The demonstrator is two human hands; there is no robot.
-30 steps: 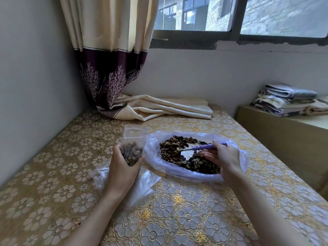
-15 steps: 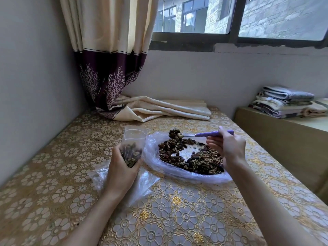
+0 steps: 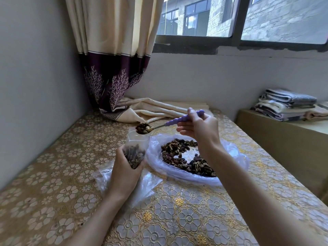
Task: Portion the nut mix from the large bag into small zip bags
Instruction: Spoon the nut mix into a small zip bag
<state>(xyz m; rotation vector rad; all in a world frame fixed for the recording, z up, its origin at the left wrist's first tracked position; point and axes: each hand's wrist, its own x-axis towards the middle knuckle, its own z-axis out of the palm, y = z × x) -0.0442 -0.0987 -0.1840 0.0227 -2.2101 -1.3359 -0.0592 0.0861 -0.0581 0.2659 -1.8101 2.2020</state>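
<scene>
Lifted from the big bag (image 3: 229, 157), the loaded spoon (image 3: 165, 124) in the right hand's (image 3: 200, 128) grip now hovers over the zip bag (image 3: 136, 148) gripped by the left hand (image 3: 124, 173) above the floral table (image 3: 177, 219).

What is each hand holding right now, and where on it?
Left hand grips the small zip bag round its filled lower part; right hand holds the spoon by its purple handle.
</scene>
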